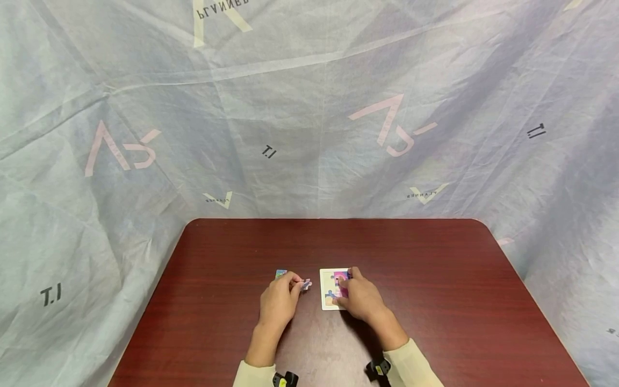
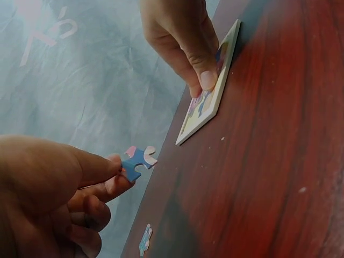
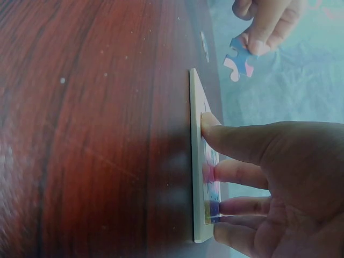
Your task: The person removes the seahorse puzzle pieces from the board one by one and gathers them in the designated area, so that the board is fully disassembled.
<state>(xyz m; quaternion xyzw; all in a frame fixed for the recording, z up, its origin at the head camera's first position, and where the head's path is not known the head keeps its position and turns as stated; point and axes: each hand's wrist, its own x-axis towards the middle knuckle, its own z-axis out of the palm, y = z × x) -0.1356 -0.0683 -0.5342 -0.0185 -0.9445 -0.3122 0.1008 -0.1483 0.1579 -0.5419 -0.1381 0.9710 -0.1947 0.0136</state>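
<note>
My left hand pinches a blue and pink puzzle piece between thumb and finger, held above the table left of the board. The white-framed puzzle board lies flat, with pieces in its right part and lower left corner. My right hand rests on the board's right side, thumb and fingertips touching the pieces, as the right wrist view also shows. Another piece lies on the table just beyond my left hand, partly hidden by it.
The dark red wooden table extends around the board, its far edge meeting a hanging grey printed cloth. Black wrist cameras are strapped over both light sleeves.
</note>
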